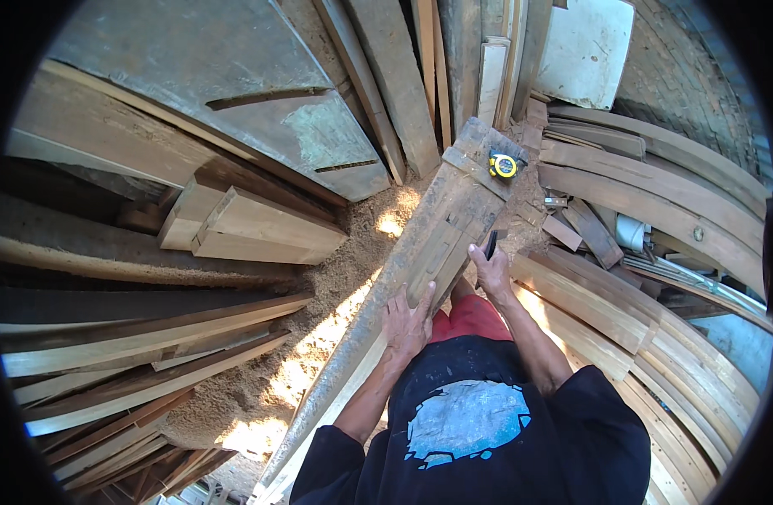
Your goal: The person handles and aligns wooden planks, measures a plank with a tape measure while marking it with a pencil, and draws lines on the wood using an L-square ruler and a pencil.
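Observation:
My left hand (407, 323) lies with fingers spread on a flat wooden board (434, 257). The board rests along a long, worn workbench plank (401, 255). Beside the plank's right edge, my right hand (491, 271) is closed around a slim black tool (491, 245), thumb along it; its lower part is hidden by the hand, so its kind does not show. A yellow and black tape measure (503, 165) sits at the plank's far end, just beyond a wooden crosspiece (476, 173).
Sawdust (319, 290) covers the floor left of the bench. Thick timber blocks (264, 225) and stacked boards (151, 358) crowd the left. More planks (588, 303) lie close on my right, with a white cup-like container (631, 231) among offcuts. Long boards (390, 76) lean at the back.

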{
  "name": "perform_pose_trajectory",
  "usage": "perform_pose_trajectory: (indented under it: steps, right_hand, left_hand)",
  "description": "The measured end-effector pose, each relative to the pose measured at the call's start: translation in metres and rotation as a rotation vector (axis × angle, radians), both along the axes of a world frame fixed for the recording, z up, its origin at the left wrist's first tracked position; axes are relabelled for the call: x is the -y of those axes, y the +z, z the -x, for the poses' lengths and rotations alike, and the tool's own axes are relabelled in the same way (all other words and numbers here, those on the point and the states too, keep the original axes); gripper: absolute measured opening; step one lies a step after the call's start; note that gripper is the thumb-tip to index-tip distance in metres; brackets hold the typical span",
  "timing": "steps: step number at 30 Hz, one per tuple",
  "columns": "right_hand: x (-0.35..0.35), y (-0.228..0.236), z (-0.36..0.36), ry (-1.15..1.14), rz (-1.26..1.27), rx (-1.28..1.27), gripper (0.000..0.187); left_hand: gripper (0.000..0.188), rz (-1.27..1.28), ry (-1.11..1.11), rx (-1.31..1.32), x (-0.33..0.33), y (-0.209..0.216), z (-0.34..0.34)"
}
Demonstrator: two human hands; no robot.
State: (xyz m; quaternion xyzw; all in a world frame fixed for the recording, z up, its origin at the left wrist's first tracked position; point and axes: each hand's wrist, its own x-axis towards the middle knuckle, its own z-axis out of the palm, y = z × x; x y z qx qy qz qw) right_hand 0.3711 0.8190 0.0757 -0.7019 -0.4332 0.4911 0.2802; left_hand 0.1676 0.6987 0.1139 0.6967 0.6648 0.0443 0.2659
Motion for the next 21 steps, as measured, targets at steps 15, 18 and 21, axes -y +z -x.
perform_pose_trajectory:
  steps: [15, 18, 21]
  right_hand:
    - [-0.008, 0.004, 0.003, 0.145, 0.052, -0.126, 0.043]
    - [-0.006, -0.005, -0.005, 0.145, 0.044, -0.083, 0.047]
    - [-0.007, -0.01, -0.011, 0.16, 0.085, -0.048, 0.049]
  left_hand:
    - [0.077, 0.054, 0.006, 0.073, -0.001, 0.004, 0.007]
    - [0.075, 0.024, 0.01, 0.075, -0.001, 0.001, 0.007]
    - [0.075, 0.055, 0.005, 0.072, -0.002, 0.002, 0.004]
